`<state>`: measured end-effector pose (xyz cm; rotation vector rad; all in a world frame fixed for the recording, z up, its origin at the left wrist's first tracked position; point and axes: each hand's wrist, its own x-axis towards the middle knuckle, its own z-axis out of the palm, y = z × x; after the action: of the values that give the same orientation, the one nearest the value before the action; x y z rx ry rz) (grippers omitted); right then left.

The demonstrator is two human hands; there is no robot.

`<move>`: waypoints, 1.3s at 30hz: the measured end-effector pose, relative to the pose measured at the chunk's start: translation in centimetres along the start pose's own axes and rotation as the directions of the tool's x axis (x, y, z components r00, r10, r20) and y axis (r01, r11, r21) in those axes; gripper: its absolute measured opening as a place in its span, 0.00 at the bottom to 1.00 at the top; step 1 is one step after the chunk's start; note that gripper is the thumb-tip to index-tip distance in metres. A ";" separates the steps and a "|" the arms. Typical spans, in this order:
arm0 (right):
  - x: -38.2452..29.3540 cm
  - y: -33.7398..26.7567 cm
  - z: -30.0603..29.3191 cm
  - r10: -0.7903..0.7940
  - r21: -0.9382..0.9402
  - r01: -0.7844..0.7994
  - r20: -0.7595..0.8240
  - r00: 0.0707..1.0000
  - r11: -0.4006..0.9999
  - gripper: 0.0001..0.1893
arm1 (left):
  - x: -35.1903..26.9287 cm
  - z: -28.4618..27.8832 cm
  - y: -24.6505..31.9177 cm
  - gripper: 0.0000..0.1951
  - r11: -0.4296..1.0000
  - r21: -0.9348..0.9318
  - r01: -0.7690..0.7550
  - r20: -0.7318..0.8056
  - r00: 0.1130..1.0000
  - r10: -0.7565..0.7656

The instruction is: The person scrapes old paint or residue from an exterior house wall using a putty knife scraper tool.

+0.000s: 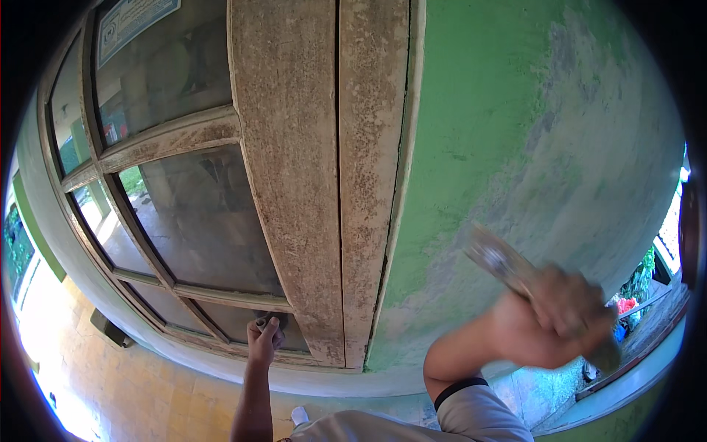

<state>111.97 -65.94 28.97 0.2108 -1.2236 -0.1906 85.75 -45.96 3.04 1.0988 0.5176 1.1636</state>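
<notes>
My right hand (563, 309) grips a flat paintbrush (497, 257), blurred by motion. Its metal ferrule and pale end point up and left, in front of the wall, and I cannot tell whether it touches the wall. Behind it, the green painted wall (469, 110) has a large grey, worn patch (596, 166). My left hand (265, 340) is closed around a small grey, rolled thing (261, 324), mostly hidden by the fingers. That hand is in front of the lowest glass panes of a weathered wooden window (204, 130).
Wide wooden frame boards (293, 166) with flaking finish run between the glass and the green wall. A sticker (135, 25) bearing writing is on the upper pane. Yellowish floor tiles (165, 381) lie below, with a dark block (109, 329) by the wall. A ledge (635, 353) stands at the right.
</notes>
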 end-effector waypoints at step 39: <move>-0.6 1.0 0.4 -0.121 -0.299 0.076 -0.135 0.984 0.951 0.15 | 0.2 0.3 -0.3 0.21 0.999 0.025 -0.022 -0.001 1.000 0.022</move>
<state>111.46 -64.85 28.85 0.0269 -1.0198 -0.4326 86.22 -45.86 2.93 1.1274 0.5232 1.1805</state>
